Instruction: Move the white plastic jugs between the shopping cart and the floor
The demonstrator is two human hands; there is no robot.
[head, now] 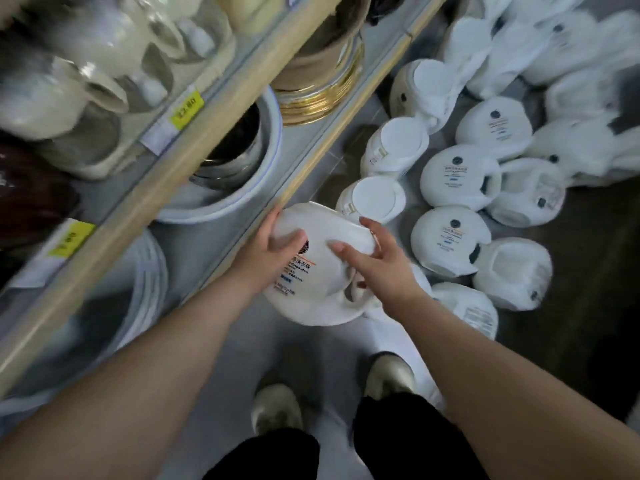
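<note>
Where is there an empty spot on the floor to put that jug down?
Bare grey floor shows near the held jug, between the bottom shelf's edge and the shoes. The dark floor right of the jug pile is open too. The pile itself is packed tight.

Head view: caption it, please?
Left hand and right hand hold a white jug beside shelves; more jugs crowd the floor.

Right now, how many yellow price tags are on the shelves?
2: one tag far along the shelf edge, another tag nearer, at the left. More may be hidden.
</note>
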